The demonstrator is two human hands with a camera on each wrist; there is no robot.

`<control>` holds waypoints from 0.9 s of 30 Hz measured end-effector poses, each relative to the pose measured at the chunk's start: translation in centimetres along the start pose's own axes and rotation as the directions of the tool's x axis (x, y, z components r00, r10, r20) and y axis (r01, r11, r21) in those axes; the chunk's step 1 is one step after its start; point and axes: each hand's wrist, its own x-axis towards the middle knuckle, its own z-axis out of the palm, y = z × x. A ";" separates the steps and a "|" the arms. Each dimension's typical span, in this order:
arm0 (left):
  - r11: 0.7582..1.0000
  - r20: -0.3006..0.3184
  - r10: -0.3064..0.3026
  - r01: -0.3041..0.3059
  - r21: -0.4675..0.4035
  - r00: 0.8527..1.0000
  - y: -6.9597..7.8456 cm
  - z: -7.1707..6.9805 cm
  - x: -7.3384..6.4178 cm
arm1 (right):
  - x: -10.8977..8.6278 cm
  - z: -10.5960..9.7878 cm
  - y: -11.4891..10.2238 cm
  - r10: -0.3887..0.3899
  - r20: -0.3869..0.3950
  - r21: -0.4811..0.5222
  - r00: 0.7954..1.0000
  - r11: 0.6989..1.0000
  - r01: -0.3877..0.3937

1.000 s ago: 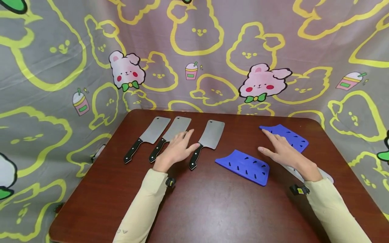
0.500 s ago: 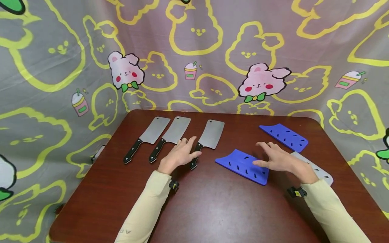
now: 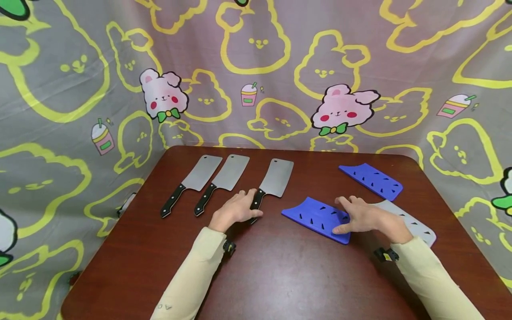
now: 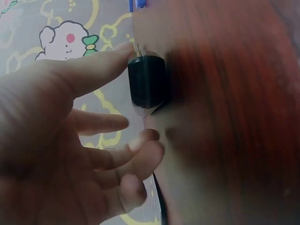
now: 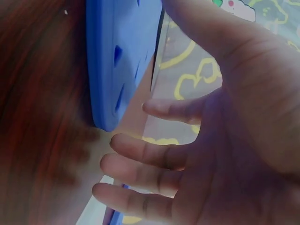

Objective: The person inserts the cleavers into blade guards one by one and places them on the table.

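Observation:
The rightmost cleaver [image 3: 277,178] lies flat, its black handle toward me. My left hand [image 3: 235,210] is over that handle, with thumb and fingers spread on either side of it. In the left wrist view the butt of the black handle [image 4: 147,82] shows near the thumb tip, and contact is hard to judge. My right hand [image 3: 362,217] hovers at the right end of the nearer blue blade sheath [image 3: 312,218], fingers apart. The right wrist view shows the slotted blue sheath [image 5: 105,70] between thumb and fingers, not gripped.
Two more cleavers, a middle one [image 3: 232,173] and a far-left one [image 3: 202,173], lie left of my left hand. Another blue sheath [image 3: 374,181] is at the back right. A white sheath [image 3: 414,224] lies partly behind my right hand. A patterned curtain [image 3: 256,66] surrounds the brown table [image 3: 280,275].
My left hand has lowered toward me, from over the cleavers to the rightmost handle. My right hand has moved left and down, from the back blue sheath to the nearer one.

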 end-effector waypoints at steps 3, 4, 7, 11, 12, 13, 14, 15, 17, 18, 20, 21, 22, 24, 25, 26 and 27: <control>1.000 0.017 -0.028 0.028 0.013 0.999 0.1 0.1 -0.1 | 0.0 0.2 0.0 0.004 0.024 -0.017 1.000 1.000 -0.003; 0.999 0.022 -0.036 0.035 0.022 0.999 0.1 0.1 -0.1 | 0.0 0.3 0.0 0.001 0.025 -0.018 1.000 1.000 -0.001; 0.997 0.021 -0.050 0.049 0.062 0.999 0.1 0.0 -0.2 | 0.1 0.4 0.1 -0.009 0.022 -0.025 1.000 1.000 0.010; 0.991 0.022 -0.063 0.060 0.118 0.998 0.1 -0.3 -0.2 | 0.4 0.4 0.2 -0.016 0.016 -0.029 1.000 0.999 0.016; 0.990 0.026 -0.069 0.065 0.127 0.997 0.1 -0.4 -0.2 | 0.5 0.4 0.2 -0.019 0.015 -0.027 1.000 0.999 0.020; 0.988 0.029 -0.077 0.073 0.135 0.997 0.0 -0.5 -0.3 | 0.6 0.4 0.1 -0.023 0.016 -0.026 1.000 0.999 0.024; 0.986 0.031 -0.086 0.081 0.142 0.996 -0.1 -0.5 -0.3 | 0.7 0.4 0.1 -0.025 0.017 -0.023 1.000 0.999 0.025; 0.985 0.035 -0.095 0.089 0.146 0.995 -0.1 -0.6 -0.4 | 0.8 0.4 0.2 -0.027 0.017 -0.018 0.999 0.999 0.028; 0.982 0.034 -0.108 0.101 0.157 0.994 -0.3 -0.7 -0.5 | 1.0 0.4 0.2 -0.035 0.016 -0.010 0.999 0.999 0.035; 0.981 0.033 -0.112 0.105 0.162 0.993 -0.3 -0.8 -0.5 | 1.0 0.4 0.3 -0.033 0.016 -0.003 0.999 0.999 0.033; 0.980 0.034 -0.115 0.108 0.168 0.993 -0.3 -0.9 -0.5 | 1.0 0.4 0.5 -0.019 0.024 0.009 1.000 1.000 0.019; 0.980 0.036 -0.116 0.108 0.169 0.993 -0.4 -0.9 -0.5 | 1.0 0.3 0.6 -0.013 0.027 0.017 1.000 1.000 0.012; 0.979 0.036 -0.116 0.109 0.170 0.993 -0.4 -0.9 -0.5 | 1.0 0.3 0.7 -0.010 0.033 0.026 0.999 1.000 0.009; 0.979 0.041 -0.121 0.112 0.168 0.992 -0.4 -1.0 -0.5 | 0.9 0.4 0.9 -0.002 0.041 0.050 0.999 0.999 0.000; 0.979 0.042 -0.122 0.113 0.168 0.992 -0.4 -1.0 -0.5 | 0.9 0.4 1.0 -0.001 0.043 0.062 0.999 0.998 -0.002; 0.979 0.043 -0.123 0.114 0.167 0.991 -0.5 -1.1 -0.5 | 0.9 0.4 1.0 0.000 0.045 0.075 0.999 0.997 -0.003; 0.980 0.045 -0.124 0.116 0.163 0.991 -0.6 -1.2 -0.5 | 0.9 0.4 1.1 -0.006 0.043 0.084 0.999 0.996 0.002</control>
